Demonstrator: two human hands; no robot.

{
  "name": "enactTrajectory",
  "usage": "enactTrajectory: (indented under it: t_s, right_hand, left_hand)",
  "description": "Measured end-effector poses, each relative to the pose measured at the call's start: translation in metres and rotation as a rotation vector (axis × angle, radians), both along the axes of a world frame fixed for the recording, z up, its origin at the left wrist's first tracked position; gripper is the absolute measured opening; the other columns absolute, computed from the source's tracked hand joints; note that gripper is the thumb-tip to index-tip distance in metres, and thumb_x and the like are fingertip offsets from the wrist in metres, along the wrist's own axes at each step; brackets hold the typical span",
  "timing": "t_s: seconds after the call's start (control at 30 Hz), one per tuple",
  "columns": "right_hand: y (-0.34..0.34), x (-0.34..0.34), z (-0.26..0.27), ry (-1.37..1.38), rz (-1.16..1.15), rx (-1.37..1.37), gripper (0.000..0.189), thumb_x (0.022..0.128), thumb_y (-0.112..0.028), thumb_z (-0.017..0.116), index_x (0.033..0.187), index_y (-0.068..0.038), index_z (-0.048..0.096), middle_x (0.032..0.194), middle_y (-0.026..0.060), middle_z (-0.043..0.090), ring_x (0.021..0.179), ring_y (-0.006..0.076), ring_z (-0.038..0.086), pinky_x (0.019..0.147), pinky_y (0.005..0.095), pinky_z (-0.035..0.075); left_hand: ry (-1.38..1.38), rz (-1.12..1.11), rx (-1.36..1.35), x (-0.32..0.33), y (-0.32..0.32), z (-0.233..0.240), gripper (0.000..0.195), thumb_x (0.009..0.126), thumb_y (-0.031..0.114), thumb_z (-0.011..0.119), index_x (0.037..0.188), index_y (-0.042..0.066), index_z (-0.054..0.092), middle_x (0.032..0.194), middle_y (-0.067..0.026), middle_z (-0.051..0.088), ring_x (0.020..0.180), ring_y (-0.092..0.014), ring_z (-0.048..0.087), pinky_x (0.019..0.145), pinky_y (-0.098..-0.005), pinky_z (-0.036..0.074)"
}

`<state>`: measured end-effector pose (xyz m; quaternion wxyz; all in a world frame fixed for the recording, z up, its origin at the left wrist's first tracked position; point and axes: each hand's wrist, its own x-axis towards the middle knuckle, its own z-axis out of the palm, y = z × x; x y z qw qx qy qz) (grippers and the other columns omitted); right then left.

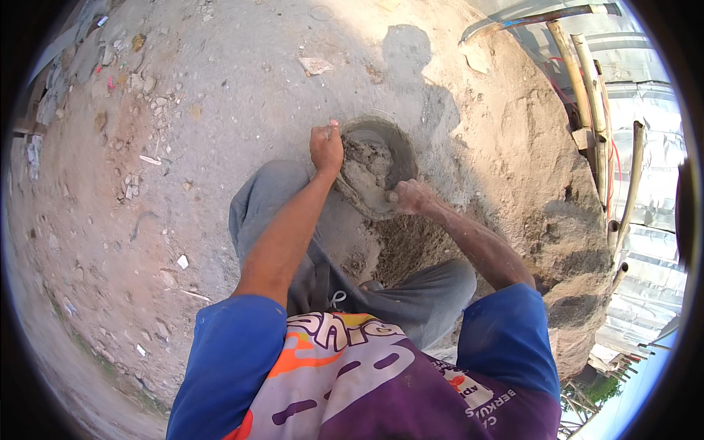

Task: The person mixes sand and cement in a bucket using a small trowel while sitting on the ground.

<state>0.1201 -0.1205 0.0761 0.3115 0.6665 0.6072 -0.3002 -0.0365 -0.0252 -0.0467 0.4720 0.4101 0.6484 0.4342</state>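
A mortar-caked bucket (408, 151) is in front of me, its round mouth facing up towards my head. Wet grey cement mortar (367, 165) lies inside, lumpy at the far side and smoother near me. My left hand (326, 147) is closed on the left rim, thumb uppermost. At the near right rim, my right hand (410, 197) is curled into a fist, dusted with dried cement. Its fingers hide what lies within the grip, so a tool handle there cannot be ruled out.
Damp grey sand or mix (407, 247) lies between my legs, below the bucket. A bank of packed sand (528, 137) rises at the right, beside bamboo poles (591, 104) and metal sheeting (649, 110). A flat stone fragment (316, 66) and scattered rubble lie on the ground.
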Motion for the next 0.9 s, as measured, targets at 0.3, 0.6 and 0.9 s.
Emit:
enactTrajectory:
  t_s: [0.3, 0.6, 0.9]
  right_hand:
    - [-0.014, 0.024, -0.010, 0.776, -1.004, -0.170, 0.020, 0.082, -0.016, 0.057, 0.076, 0.003, 0.055, 0.062, 0.0102, 0.057, 0.046, 0.0182, 0.056, 0.039, 0.0317, 0.047]
    - [-0.042, 0.049, 0.005, 1.139, -1.334, -0.324, 0.027, 0.089, -0.025, 0.050, 0.094, 0.001, 0.050, 0.066, 0.0078, 0.055, 0.047, 0.0161, 0.056, 0.037, 0.0302, 0.048]
    - [-0.021, 0.050, 0.080, 0.721, -0.704, -0.002, 0.022, 0.085, -0.015, 0.053, 0.099, 0.001, 0.049, 0.064, 0.0063, 0.052, 0.050, 0.0139, 0.055, 0.042, 0.0285, 0.048]
  left_hand:
    - [-0.109, 0.047, -0.023, 0.002, 0.003, -0.011, 0.042, 0.087, 0.039, 0.054, 0.087, -0.003, 0.059, 0.088, -0.0185, 0.057, 0.084, -0.035, 0.055, 0.075, -0.0425, 0.041]
    - [-0.092, 0.037, 0.045, 0.003, 0.002, -0.011, 0.041, 0.086, 0.038, 0.055, 0.088, -0.003, 0.057, 0.085, -0.0185, 0.058, 0.082, -0.034, 0.056, 0.074, -0.0425, 0.041]
    - [-0.097, 0.013, -0.033, -0.002, 0.005, -0.010, 0.042, 0.086, 0.038, 0.055, 0.088, -0.004, 0.054, 0.087, -0.0191, 0.057, 0.085, -0.034, 0.055, 0.076, -0.0427, 0.042]
